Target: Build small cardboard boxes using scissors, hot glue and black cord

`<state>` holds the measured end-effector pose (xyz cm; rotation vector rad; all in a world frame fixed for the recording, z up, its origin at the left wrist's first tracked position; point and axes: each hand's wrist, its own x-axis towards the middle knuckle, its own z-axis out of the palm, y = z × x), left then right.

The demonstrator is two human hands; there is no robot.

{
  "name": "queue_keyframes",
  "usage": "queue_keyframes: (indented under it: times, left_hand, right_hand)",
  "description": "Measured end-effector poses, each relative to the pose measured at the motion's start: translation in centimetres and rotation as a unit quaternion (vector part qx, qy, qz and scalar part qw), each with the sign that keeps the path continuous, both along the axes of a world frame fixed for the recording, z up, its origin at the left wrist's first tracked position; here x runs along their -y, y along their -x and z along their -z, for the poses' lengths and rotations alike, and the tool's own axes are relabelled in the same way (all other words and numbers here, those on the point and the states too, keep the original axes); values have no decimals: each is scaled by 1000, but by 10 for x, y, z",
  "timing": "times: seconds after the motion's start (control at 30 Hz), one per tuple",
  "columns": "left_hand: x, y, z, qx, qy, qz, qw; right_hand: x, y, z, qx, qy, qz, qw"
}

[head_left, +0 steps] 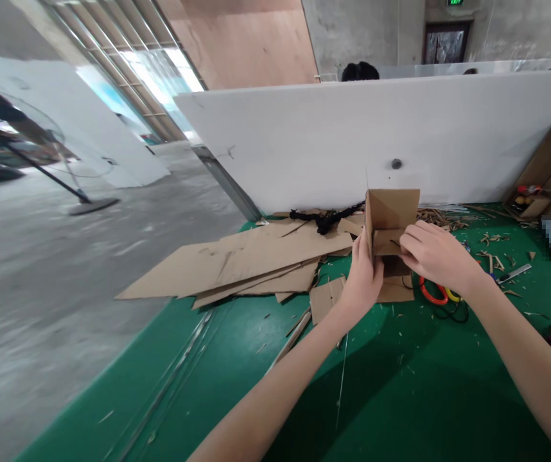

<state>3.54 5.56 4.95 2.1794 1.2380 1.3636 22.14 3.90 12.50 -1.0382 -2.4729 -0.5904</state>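
A small folded cardboard piece [391, 215] stands upright over the green table [391, 385], held between both hands. My left hand [363, 282] grips its left side from below, fingers closed against the wall. My right hand [432, 255] presses on its front flap from the right, fingers curled together on the cardboard. More cardboard lies flat under the piece.
Large flat cardboard sheets [237, 263] lie to the left by the table edge. Orange-handled scissors [433, 295], a black cord [328, 219], cardboard scraps [492, 256], a metal ruler [291, 339] and an open box [548, 173] sit around. A white partition [343, 135] stands behind, a person's head above it.
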Motion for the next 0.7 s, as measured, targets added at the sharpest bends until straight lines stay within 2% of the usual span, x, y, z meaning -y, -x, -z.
queue_keyframes:
  times: [0.1,0.2,0.3,0.37,0.43,0.5,0.53,0.6,0.7]
  left_hand:
    - [1,1,-1,5,5,1,1000]
    - [1,2,-1,6,18,6,1000]
    - [-1,2,-1,10,15,9,1000]
    - [-3,1,1,9,14,-5,1000]
    - [-4,-1,3,9,24,-24,999]
    - [-4,-2,3,6,37,-34,999]
    - [-3,-3,4,2,42,-35,999]
    - [-2,-4,3,-11,47,-36,998]
    - [-2,-3,2,-15,46,-38,998]
  right_hand:
    - [5,-1,-7,-25,35,12,999]
    - [16,-3,-23,-64,102,32,992]
    - [31,-2,-36,-96,219,54,970]
    - [38,1,-35,-79,320,55,943]
    - [41,7,-21,-29,410,33,911]
    - [40,14,3,9,449,2,893]
    - [38,18,17,0,459,10,889]
    - [30,28,45,-66,437,63,895]
    - [15,43,77,-117,409,87,901]
